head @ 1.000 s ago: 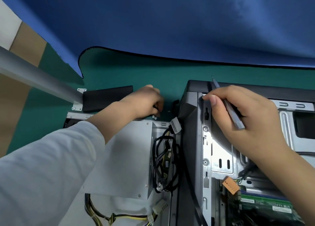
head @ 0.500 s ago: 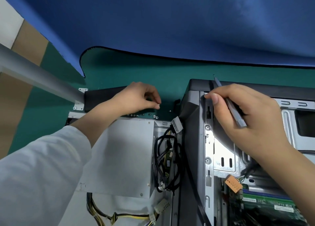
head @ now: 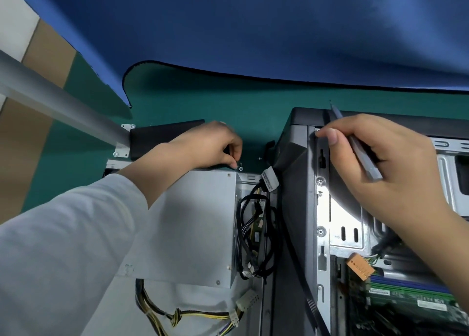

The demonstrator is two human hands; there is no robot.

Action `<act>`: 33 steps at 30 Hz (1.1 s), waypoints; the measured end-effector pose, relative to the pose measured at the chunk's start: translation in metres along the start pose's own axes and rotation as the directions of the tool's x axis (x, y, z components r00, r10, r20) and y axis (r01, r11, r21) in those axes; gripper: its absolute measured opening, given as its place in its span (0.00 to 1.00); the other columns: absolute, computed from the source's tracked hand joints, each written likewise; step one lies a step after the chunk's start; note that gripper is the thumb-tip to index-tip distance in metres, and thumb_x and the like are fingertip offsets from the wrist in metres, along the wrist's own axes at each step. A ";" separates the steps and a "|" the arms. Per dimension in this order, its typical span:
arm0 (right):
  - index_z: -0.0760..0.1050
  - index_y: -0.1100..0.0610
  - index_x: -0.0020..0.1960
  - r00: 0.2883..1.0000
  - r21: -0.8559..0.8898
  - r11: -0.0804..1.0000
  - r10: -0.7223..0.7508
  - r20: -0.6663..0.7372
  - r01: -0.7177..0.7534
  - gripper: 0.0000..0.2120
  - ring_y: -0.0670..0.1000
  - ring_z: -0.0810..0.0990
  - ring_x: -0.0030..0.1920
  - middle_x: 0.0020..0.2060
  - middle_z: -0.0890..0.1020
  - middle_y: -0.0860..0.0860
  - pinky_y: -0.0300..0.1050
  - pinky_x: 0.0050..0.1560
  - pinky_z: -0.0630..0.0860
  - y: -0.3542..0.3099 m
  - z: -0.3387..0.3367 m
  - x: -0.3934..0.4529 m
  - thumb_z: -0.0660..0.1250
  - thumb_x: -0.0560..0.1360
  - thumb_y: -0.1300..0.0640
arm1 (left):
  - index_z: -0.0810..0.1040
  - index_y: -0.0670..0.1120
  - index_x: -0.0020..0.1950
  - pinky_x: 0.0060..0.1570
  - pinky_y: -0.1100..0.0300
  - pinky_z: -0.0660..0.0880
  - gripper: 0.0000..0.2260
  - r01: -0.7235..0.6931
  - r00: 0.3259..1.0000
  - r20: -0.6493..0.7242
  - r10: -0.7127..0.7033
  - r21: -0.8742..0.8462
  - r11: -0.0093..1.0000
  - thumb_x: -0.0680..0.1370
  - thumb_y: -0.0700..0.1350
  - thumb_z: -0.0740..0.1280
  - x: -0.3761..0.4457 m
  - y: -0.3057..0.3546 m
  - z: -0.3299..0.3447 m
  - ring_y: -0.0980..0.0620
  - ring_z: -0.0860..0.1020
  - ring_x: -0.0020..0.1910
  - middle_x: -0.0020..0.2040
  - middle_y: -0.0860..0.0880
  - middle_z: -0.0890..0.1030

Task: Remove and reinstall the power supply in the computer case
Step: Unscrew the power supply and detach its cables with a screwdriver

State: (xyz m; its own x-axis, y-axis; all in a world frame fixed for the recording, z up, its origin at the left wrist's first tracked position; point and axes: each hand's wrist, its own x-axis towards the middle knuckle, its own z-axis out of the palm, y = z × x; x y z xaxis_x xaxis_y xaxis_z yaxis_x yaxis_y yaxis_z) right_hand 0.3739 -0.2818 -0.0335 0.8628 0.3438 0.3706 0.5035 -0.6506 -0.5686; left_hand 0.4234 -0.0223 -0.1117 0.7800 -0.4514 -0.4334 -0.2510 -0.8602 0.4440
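The grey power supply [head: 193, 221] lies on a side panel left of the open computer case [head: 322, 208], its black cables [head: 256, 234] and yellow wire bundle [head: 190, 318] trailing out. My left hand [head: 213, 145] reaches past the supply's far edge and pinches a small screw [head: 235, 166] on the green mat, beside another screw [head: 241, 168]. My right hand [head: 375, 163] rests on the case's top front corner and grips a grey screwdriver [head: 360, 150], tip pointing away.
A green mat [head: 228, 102] covers the table under a blue cloth [head: 253, 31] at the back. A black panel [head: 157, 137] and a metal post [head: 55, 102] with a bracket stand at the far left. The motherboard [head: 406, 300] shows inside the case.
My left hand has shifted a little right and lowered its fingertips onto a screw by the supply's far corner. My right hand has kept its place on the case with the screwdriver.
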 end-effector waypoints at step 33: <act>0.71 0.53 0.45 0.973 0.812 0.552 0.218 0.077 -0.188 0.06 0.62 0.83 0.43 0.37 0.85 0.52 0.48 0.36 0.79 -0.078 -0.102 -0.095 0.68 0.75 0.60 | 0.86 0.47 0.38 0.30 0.71 0.73 0.06 -0.256 0.963 -0.197 -0.183 -0.877 -0.405 0.72 0.44 0.69 -0.120 0.224 0.020 0.59 0.77 0.30 0.35 0.52 0.82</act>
State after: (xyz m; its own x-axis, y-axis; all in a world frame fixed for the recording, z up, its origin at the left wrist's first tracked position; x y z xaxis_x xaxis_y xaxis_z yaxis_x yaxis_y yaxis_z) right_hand 0.2478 -0.3325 0.0509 0.9528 0.2449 0.1796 0.1523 0.1263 -0.9802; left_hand 0.2621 -0.1654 0.0243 0.9101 -0.2303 -0.3446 0.4047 0.6729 0.6192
